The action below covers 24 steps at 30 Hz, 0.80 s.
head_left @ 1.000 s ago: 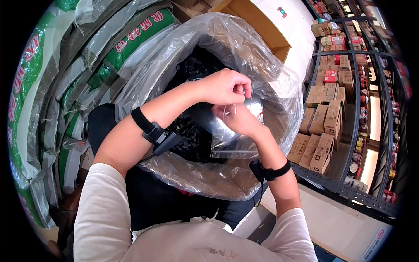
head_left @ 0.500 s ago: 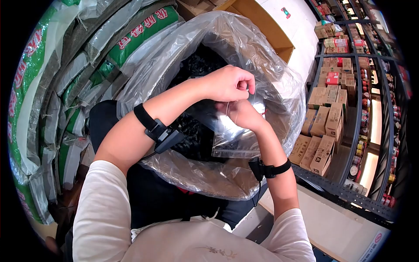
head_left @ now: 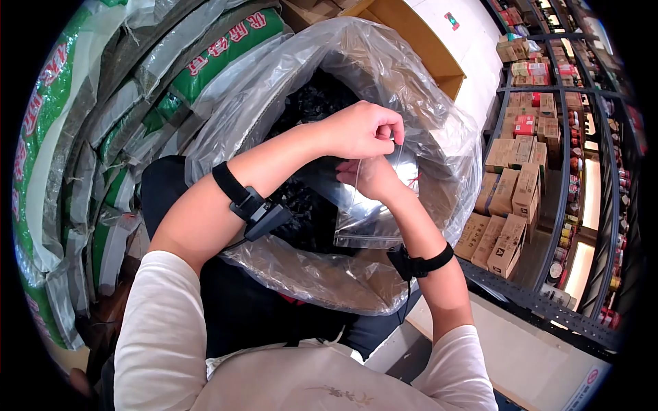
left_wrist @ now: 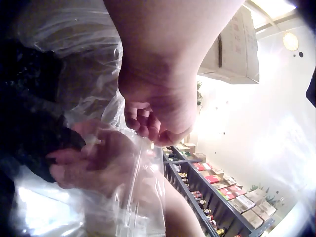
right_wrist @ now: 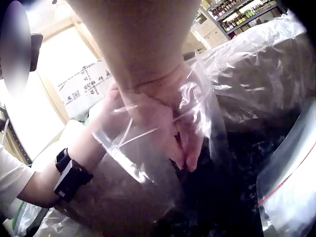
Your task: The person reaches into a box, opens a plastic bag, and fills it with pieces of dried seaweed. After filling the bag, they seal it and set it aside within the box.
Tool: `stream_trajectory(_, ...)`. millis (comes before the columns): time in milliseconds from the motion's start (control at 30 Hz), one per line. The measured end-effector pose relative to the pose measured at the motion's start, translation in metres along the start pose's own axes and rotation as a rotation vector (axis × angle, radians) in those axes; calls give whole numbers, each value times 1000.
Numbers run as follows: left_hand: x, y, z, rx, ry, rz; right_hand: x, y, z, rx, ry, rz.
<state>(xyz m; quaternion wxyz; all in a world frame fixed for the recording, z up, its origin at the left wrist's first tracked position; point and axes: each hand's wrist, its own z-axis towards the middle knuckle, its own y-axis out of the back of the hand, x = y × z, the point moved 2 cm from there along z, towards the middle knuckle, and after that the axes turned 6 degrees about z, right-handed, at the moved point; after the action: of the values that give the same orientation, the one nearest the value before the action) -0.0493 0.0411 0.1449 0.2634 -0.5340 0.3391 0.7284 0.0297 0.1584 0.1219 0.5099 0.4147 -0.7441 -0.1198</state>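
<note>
My left hand (head_left: 365,130), fingers curled, pinches the upper edge of a clear zip bag (left_wrist: 140,197). Just below it in the head view is my right hand (head_left: 375,179), overlapped by the bag's see-through film. The right wrist view shows the right fingers (right_wrist: 190,150) fairly straight and pointing down beneath the film. Crinkled black dried pieces (head_left: 308,219) fill the plastic-lined carton under both hands; some show close to the right fingertips in the left wrist view. A shiny bag with a red line (right_wrist: 291,177) lies on the black pieces.
A clear liner (head_left: 439,144) drapes over the carton's rim. Stacked green and white sacks (head_left: 212,58) stand at the left. An open brown carton (head_left: 411,41) is behind. Shelves with small cardboard boxes (head_left: 510,240) and jars run along the right.
The right fingers, blurred a second ago, now show more clearly and reach left below the left hand. The left hand has shifted slightly right and keeps its pinch on the zip bag.
</note>
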Motion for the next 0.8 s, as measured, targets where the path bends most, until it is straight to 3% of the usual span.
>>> stream_trajectory(233,-2,1,-1,-37,0,19,-11,-22,24,54,-31,-4)
stream_trajectory(300,-2,0,-1,-20,-1,58,-9,-27,24,200,-71,157)
stream_trajectory(433,1,5,0,-53,-16,80,3,-9,17,207,-171,222)
stream_trajectory(500,1,8,0,-106,-7,70,14,11,10,217,-66,-180)
stream_trajectory(633,-1,9,0,-121,2,27,31,36,-4,264,10,-372)
stream_trajectory(767,-2,7,-1,-92,55,11,33,40,-6,266,136,-269)
stream_trajectory(800,-1,7,-1,-101,36,37,24,35,0,394,94,-188)
